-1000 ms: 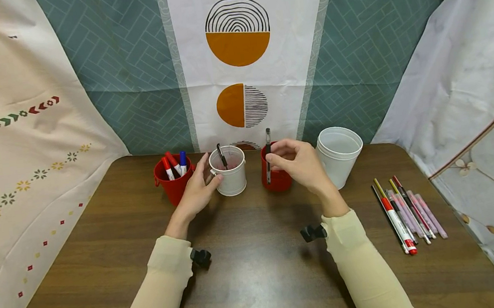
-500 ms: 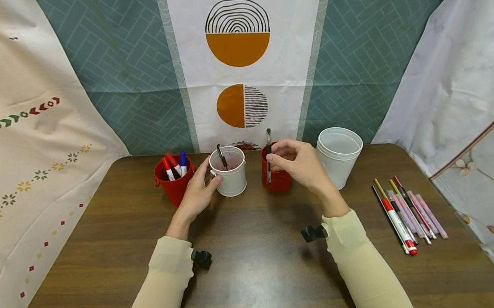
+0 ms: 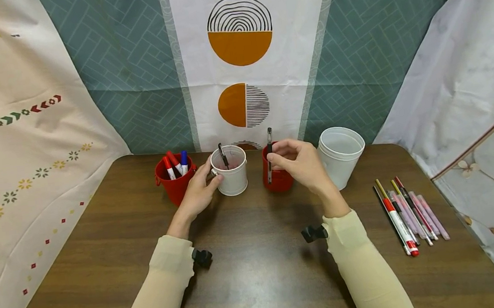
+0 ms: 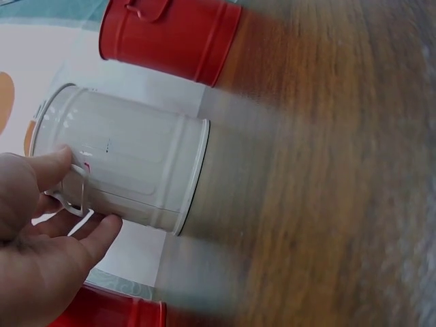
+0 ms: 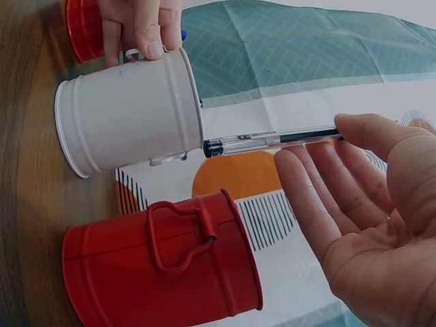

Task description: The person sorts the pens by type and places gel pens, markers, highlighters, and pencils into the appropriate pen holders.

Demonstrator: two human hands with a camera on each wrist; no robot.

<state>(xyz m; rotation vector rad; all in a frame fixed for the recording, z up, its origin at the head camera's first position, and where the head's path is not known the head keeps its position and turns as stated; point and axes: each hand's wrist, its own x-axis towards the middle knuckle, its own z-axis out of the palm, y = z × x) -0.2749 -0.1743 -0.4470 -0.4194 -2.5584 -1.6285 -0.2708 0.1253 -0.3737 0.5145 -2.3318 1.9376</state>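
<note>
In the head view my left hand (image 3: 197,189) holds the left side of a small white bucket (image 3: 234,181), which has a dark pen (image 3: 222,155) leaning inside. The left wrist view shows the thumb (image 4: 53,167) on the bucket's wall next to its wire ear, with the other fingers across from it. My right hand (image 3: 301,163) pinches a clear gel pen (image 5: 262,141) between thumb and fingers. Held upright, this pen is in front of a small red bucket (image 3: 279,183). In the right wrist view its black end comes close to the white bucket's rim.
Another red bucket (image 3: 178,189) at the left holds red and blue markers (image 3: 184,161). A taller white bucket (image 3: 342,164) stands right of my right hand. Several pens, pencils and a red-and-white marker (image 3: 400,225) lie on the table's right side. A patterned cloth hangs behind.
Both hands keep their holds on the bucket and the pen, almost still. The head view has shifted very slightly.
</note>
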